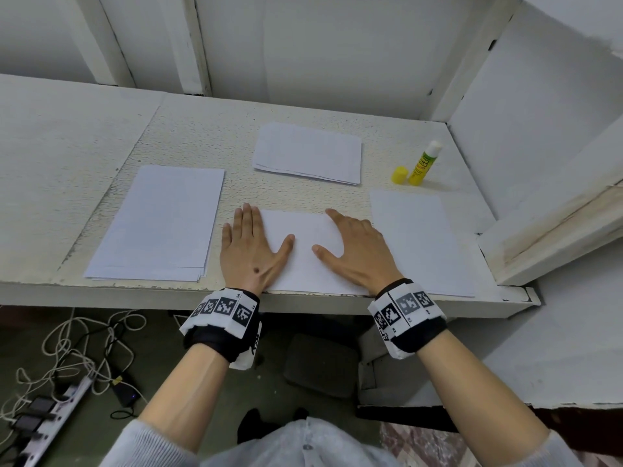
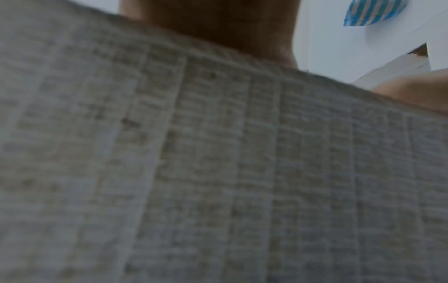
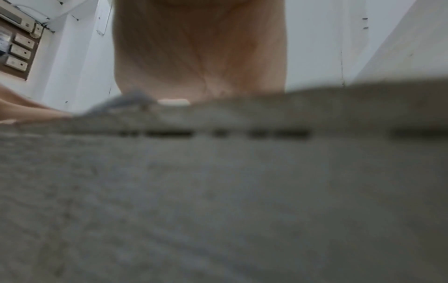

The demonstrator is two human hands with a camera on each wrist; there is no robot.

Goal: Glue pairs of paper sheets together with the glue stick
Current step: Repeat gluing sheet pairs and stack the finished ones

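At the near edge of the pale textured desk (image 1: 188,136), the left hand (image 1: 251,246) and right hand (image 1: 354,249) lie flat, fingers straight, pressing a white paper sheet (image 1: 303,254), likely bonding a pair. Next probably needs the uncapped yellow-green glue stick (image 1: 423,163), upright far right beside its yellow cap (image 1: 399,174).

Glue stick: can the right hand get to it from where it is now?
Probably yes. The glue stick stands uncapped beyond the right hand, which lies flat on the paper; only bare desk lies between.
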